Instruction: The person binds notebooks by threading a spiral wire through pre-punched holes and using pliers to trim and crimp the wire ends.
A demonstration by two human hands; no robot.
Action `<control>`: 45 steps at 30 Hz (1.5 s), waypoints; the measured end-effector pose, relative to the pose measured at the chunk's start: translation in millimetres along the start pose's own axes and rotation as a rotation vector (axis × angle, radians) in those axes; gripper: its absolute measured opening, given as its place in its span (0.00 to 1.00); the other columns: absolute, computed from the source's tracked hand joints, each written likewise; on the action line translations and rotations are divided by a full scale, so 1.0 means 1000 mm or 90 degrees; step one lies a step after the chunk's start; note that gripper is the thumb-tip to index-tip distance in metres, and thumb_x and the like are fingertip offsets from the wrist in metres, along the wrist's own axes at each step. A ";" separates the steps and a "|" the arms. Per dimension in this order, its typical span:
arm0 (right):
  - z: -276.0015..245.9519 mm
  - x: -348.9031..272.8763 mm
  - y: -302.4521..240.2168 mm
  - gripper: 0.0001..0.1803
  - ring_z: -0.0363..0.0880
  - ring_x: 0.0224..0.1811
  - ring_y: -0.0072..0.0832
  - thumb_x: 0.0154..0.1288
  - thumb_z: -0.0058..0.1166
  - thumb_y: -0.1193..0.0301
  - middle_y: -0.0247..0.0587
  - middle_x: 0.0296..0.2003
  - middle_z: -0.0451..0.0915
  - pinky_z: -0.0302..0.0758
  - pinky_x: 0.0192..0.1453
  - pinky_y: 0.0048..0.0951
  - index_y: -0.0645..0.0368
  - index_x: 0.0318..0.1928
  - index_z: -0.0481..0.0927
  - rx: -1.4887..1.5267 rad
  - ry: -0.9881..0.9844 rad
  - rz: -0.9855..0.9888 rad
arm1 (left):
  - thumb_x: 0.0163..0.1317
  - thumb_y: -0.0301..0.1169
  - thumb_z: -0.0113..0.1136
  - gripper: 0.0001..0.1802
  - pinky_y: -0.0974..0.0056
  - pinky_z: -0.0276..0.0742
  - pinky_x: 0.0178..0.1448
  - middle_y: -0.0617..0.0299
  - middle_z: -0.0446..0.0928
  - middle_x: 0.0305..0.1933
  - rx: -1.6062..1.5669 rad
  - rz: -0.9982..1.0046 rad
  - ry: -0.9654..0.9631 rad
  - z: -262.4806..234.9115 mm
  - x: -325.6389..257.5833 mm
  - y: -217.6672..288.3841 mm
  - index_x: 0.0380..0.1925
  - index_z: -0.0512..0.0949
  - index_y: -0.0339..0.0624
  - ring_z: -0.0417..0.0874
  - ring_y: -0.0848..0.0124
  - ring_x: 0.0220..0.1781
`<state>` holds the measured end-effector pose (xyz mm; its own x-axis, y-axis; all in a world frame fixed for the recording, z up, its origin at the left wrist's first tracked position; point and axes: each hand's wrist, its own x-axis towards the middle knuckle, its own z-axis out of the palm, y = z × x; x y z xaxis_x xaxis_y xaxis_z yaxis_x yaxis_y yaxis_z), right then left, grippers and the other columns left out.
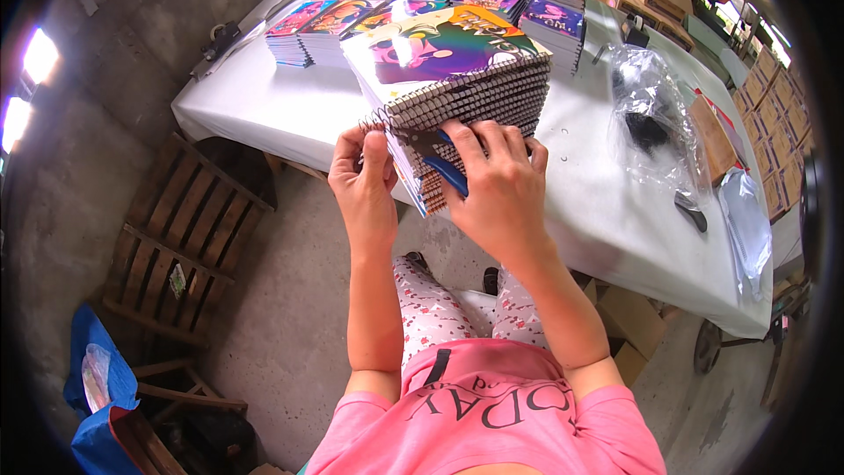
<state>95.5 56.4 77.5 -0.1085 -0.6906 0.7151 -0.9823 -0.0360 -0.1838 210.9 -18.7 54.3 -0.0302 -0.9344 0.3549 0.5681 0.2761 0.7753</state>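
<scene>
A tall stack of spiral notebooks (475, 57) with glossy, colourful covers stands at the near edge of the table, its wire coils facing me. My left hand (363, 189) is closed at the stack's left corner, thumb and fingers pinched at the coil end of an upper notebook. In my right hand (505, 185) is a pair of blue-handled pliers (448, 174), held against the coils with the dark jaws pointing left toward my left fingertips. My right fingers partly cover the handles, and the exact contact of the jaws is hidden.
More notebook stacks (404, 13) fill the far part of the white-covered table (598, 220). A clear plastic bag (655, 114) lies to the right. Cardboard boxes (774, 114) are piled beyond. Wooden pallets (180, 246) lean at the left, near a blue bag (101, 396).
</scene>
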 end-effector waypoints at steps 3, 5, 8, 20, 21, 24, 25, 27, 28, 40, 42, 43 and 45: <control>-0.001 0.001 -0.005 0.23 0.74 0.41 0.31 0.45 0.61 0.66 0.34 0.36 0.75 0.66 0.44 0.39 0.50 0.46 0.76 -0.010 -0.020 0.001 | 0.66 0.42 0.51 0.15 0.79 0.50 0.21 0.73 0.62 0.21 0.188 0.101 0.027 0.006 0.001 -0.005 0.29 0.68 0.42 0.58 0.87 0.19; 0.001 0.001 -0.005 0.22 0.75 0.36 0.32 0.44 0.61 0.67 0.34 0.34 0.76 0.70 0.39 0.38 0.51 0.45 0.77 0.001 -0.028 -0.001 | 0.66 0.42 0.50 0.15 0.79 0.51 0.21 0.73 0.62 0.21 0.251 0.134 0.042 0.003 0.002 -0.009 0.29 0.68 0.42 0.58 0.87 0.19; 0.010 -0.001 0.003 0.22 0.77 0.32 0.36 0.44 0.60 0.71 0.36 0.31 0.76 0.74 0.34 0.37 0.51 0.45 0.77 0.047 -0.038 0.006 | 0.67 0.42 0.49 0.15 0.78 0.51 0.21 0.74 0.62 0.21 0.321 0.197 0.050 0.004 0.004 -0.016 0.30 0.68 0.41 0.57 0.87 0.20; -0.010 0.007 0.004 0.26 0.72 0.44 0.31 0.45 0.63 0.65 0.33 0.37 0.72 0.62 0.54 0.38 0.51 0.49 0.75 0.025 0.007 -0.011 | 0.67 0.38 0.50 0.13 0.79 0.52 0.22 0.74 0.65 0.24 0.346 0.219 0.060 0.004 0.001 -0.011 0.38 0.72 0.39 0.58 0.87 0.20; -0.010 0.007 0.002 0.26 0.72 0.43 0.31 0.44 0.63 0.65 0.33 0.37 0.72 0.63 0.52 0.38 0.51 0.49 0.75 0.021 -0.006 -0.006 | 0.67 0.38 0.50 0.12 0.79 0.52 0.22 0.74 0.65 0.24 0.354 0.227 0.061 0.004 0.002 -0.011 0.38 0.72 0.39 0.58 0.87 0.20; -0.008 0.008 -0.005 0.26 0.73 0.39 0.31 0.44 0.62 0.66 0.34 0.34 0.72 0.67 0.46 0.36 0.52 0.48 0.75 0.015 -0.029 -0.003 | 0.67 0.38 0.50 0.12 0.79 0.54 0.22 0.73 0.65 0.24 0.362 0.253 0.056 0.004 0.001 -0.012 0.37 0.72 0.39 0.59 0.87 0.20; -0.007 0.008 -0.007 0.25 0.74 0.38 0.31 0.44 0.62 0.67 0.34 0.33 0.72 0.68 0.43 0.36 0.52 0.48 0.76 0.017 -0.027 -0.008 | 0.67 0.38 0.50 0.12 0.79 0.54 0.22 0.73 0.66 0.24 0.370 0.262 0.057 0.004 0.000 -0.012 0.36 0.71 0.39 0.60 0.87 0.20; -0.002 0.007 -0.003 0.24 0.76 0.35 0.36 0.45 0.60 0.71 0.38 0.32 0.73 0.73 0.37 0.36 0.53 0.48 0.74 0.043 -0.020 -0.007 | 0.66 0.38 0.51 0.12 0.79 0.55 0.22 0.72 0.66 0.24 0.386 0.278 0.060 0.006 -0.001 -0.011 0.35 0.71 0.39 0.61 0.86 0.20; 0.001 0.005 -0.001 0.24 0.76 0.34 0.36 0.45 0.60 0.71 0.39 0.32 0.73 0.74 0.37 0.37 0.53 0.47 0.74 0.059 -0.039 0.006 | 0.67 0.38 0.51 0.12 0.79 0.56 0.22 0.71 0.66 0.23 0.425 0.350 0.073 0.006 -0.001 -0.011 0.35 0.71 0.39 0.61 0.86 0.21; -0.012 0.009 0.004 0.25 0.72 0.44 0.30 0.47 0.61 0.66 0.33 0.39 0.73 0.61 0.50 0.36 0.50 0.49 0.75 0.052 0.035 0.000 | 0.65 0.30 0.42 0.09 0.75 0.70 0.24 0.64 0.64 0.27 -0.499 -0.242 0.102 -0.009 0.010 0.008 0.36 0.70 0.37 0.65 0.76 0.24; -0.013 0.011 0.002 0.25 0.71 0.44 0.32 0.48 0.60 0.66 0.33 0.40 0.73 0.62 0.50 0.35 0.50 0.50 0.74 0.038 0.020 -0.004 | 0.65 0.32 0.48 0.12 0.73 0.72 0.27 0.62 0.67 0.32 -0.413 -0.209 0.181 -0.001 0.010 0.015 0.40 0.73 0.34 0.69 0.75 0.29; -0.013 0.011 0.001 0.25 0.71 0.45 0.32 0.49 0.60 0.67 0.33 0.40 0.73 0.62 0.51 0.35 0.51 0.51 0.74 0.031 0.013 -0.004 | 0.64 0.33 0.50 0.13 0.74 0.72 0.27 0.62 0.68 0.33 -0.369 -0.167 0.172 0.000 0.010 0.017 0.41 0.73 0.34 0.70 0.75 0.29; -0.012 0.013 0.001 0.25 0.72 0.44 0.31 0.47 0.61 0.65 0.32 0.39 0.73 0.62 0.49 0.36 0.51 0.49 0.75 0.023 0.022 -0.002 | 0.62 0.38 0.57 0.20 0.78 0.65 0.23 0.66 0.68 0.29 -0.242 -0.087 0.132 0.004 0.008 0.022 0.46 0.73 0.32 0.67 0.80 0.26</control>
<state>91.5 56.0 94.9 -0.1117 -0.6649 0.7385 -0.9766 -0.0639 -0.2052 220.1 -19.3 76.7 0.0174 -0.9926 0.1200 0.8327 0.0808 0.5477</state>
